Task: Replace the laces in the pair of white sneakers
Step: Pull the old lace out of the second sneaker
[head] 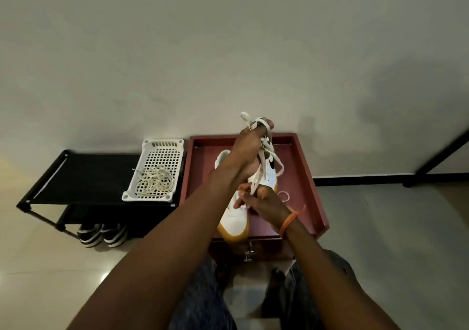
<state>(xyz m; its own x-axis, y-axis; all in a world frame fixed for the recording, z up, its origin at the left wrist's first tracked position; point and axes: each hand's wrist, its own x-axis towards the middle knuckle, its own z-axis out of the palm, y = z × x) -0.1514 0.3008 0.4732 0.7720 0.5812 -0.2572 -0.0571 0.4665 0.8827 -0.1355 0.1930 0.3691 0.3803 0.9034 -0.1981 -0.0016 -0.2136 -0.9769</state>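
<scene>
Head view:
Sneakers: two white sneakers (234,215) with tan soles, side by side in the red tray (308,170).
Left hand (250,143): raised, grasping a white lace (261,171), looped over its fingers.
Right hand (258,201): pinching the same lace lower down; orange wristband (288,222).
Surroundings: white basket (157,170) holding old laces (154,181), left, on a black rack (83,177); two striped shoes (102,234) beneath.
Clearance: forearms cover the near sneaker; wall just beyond the tray.

The person's arms were bare to the edge of the view, with no sleeves showing. An orange thread band (288,222) circled the right wrist, a loose end sticking out from it. The left wrist carried nothing. Dark blue denim jeans (203,294) with a mottled wash covered both legs.
</scene>
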